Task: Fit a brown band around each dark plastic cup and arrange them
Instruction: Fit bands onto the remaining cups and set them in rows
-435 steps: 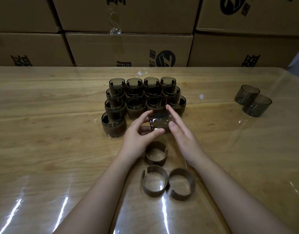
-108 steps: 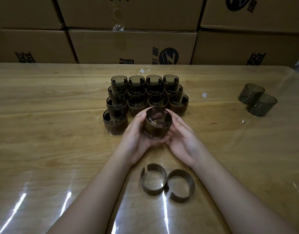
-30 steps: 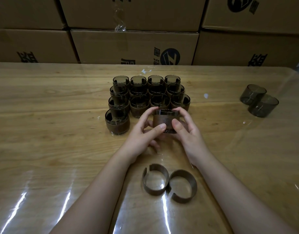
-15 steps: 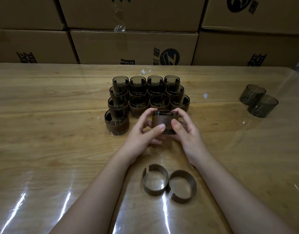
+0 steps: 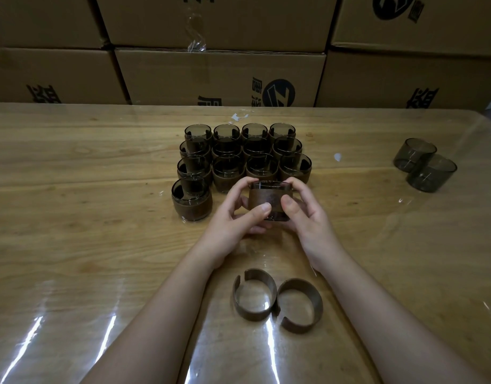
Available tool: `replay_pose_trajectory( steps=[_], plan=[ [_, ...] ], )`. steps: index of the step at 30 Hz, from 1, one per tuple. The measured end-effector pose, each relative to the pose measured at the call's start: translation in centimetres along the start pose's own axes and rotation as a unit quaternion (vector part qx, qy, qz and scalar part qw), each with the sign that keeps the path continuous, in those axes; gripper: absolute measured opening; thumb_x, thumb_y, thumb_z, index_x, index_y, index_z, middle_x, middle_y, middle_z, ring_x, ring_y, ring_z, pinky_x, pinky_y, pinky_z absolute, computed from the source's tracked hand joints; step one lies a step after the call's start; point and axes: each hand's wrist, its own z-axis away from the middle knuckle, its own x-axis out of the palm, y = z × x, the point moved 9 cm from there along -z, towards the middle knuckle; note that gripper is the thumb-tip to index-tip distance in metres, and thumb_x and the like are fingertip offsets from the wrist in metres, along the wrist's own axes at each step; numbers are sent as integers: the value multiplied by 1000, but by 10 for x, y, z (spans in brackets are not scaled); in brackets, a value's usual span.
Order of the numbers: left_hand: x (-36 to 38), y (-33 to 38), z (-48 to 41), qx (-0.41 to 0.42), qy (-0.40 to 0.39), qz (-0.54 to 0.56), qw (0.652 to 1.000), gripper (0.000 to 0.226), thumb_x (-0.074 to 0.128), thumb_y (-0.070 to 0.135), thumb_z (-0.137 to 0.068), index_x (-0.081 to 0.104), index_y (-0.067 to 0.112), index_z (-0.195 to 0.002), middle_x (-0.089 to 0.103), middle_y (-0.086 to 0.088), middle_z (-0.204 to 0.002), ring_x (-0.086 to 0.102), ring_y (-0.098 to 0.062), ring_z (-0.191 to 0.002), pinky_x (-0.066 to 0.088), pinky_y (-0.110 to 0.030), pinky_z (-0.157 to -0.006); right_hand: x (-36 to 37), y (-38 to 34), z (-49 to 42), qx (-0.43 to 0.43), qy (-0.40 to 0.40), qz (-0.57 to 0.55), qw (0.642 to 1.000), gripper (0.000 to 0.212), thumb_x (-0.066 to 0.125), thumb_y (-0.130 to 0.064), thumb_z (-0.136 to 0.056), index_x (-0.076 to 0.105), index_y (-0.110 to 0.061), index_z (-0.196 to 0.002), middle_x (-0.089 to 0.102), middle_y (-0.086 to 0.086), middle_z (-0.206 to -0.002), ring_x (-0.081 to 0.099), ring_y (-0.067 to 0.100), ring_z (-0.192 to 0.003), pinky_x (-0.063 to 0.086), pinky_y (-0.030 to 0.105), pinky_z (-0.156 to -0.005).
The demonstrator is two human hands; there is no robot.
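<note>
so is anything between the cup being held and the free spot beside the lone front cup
Nothing visible does. The banded cup, gripped by the left hand and right hand, is just right of the lone front cup; only the left hand's fingers lie between.

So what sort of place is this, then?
Likely a small packing or assembly workshop: stacked printed cartons behind the wooden table, rows of identical banded cups, and spare brown bands lying ready.
</note>
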Motion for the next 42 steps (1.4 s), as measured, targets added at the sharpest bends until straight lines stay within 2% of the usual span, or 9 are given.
replay_pose_trajectory(
  steps=[5, 12, 18, 22, 25, 30, 34, 37, 42],
  plan=[
    [0, 2, 1, -5, -1, 13, 1000, 57, 76, 37, -70, 53, 41, -122, 50, -24, -122, 71, -27, -91, 57, -31, -74, 1, -3, 1, -12, -3, 14, 1000, 34, 57, -32, -82, 54, -30, -115, 66, 2, -110, 64, 25, -109, 56, 37, -88],
    [-5, 9, 2, 30, 53, -27, 998, 65, 76, 23, -76, 46, 43, -131, 58, -12, -124, 67, -23, -105, 57, -38, -85, -1, -2, 1, -29, 18, 49, 998, 52, 58, -33, -83, 41, -31, -132, 61, -8, -121, 60, 1, -114, 48, 16, -89],
    [-9, 19, 6, 92, 114, -205, 968, 74, 79, 18, -78, 33, 52, -125, 54, 8, -120, 60, -5, -109, 49, -15, -86, -7, 11, -2, 6, 24, 102, 994, 39, 62, -13, -92, 51, -33, -124, 60, -18, -117, 55, -15, -107, 45, 8, -87],
    [-8, 20, 7, 111, 143, -315, 932, 75, 78, 24, -78, 34, 28, -139, 48, 2, -135, 48, -7, -124, 45, -24, -100, -6, 14, -2, 18, 17, 128, 992, 42, 64, -10, -90, 51, -38, -119, 59, -19, -119, 55, -13, -109, 46, 10, -90],
    [-4, 29, 11, 157, 155, -410, 885, 70, 76, 24, -78, 41, 17, -138, 44, 1, -135, 40, 4, -117, 42, -11, -94, -6, 16, -3, 25, 19, 115, 993, 42, 63, -2, -89, 53, -27, -121, 61, -13, -117, 59, -13, -103, 47, 9, -85],
    [7, 35, 16, 175, 144, -549, 805, 32, 76, 24, -78, 67, 14, -107, 42, -15, -142, 56, -34, -118, 51, -48, -92, -2, 18, -3, 39, -1, 144, 989, 41, 61, -1, -90, 55, -22, -125, 62, -15, -115, 59, -11, -104, 47, 9, -84],
    [16, 46, 22, 233, 173, -621, 728, 22, 81, 23, -74, 71, 9, -89, 55, -20, -130, 50, -39, -125, 44, -52, -96, -4, 18, -3, 40, 8, 149, 988, 35, 60, 0, -92, 59, -26, -115, 64, -16, -111, 61, -11, -102, 47, 9, -82],
    [15, 56, 26, 252, 215, -661, 674, 26, 82, 28, -73, 72, 13, -91, 63, -10, -101, 57, -33, -101, 42, -46, -87, -4, 17, -2, 39, 8, 168, 985, 31, 60, -6, -93, 59, -32, -111, 64, -19, -109, 60, -12, -101, 47, 7, -81],
    [8, 59, 29, 234, 238, -692, 640, 29, 79, 32, -76, 73, 18, -101, 63, -3, -87, 59, -31, -90, 39, -45, -85, -3, 14, -1, 40, 15, 176, 983, 29, 59, -8, -94, 61, -16, -122, 66, -8, -117, 62, -2, -107, 48, 15, -91]
  ],
)
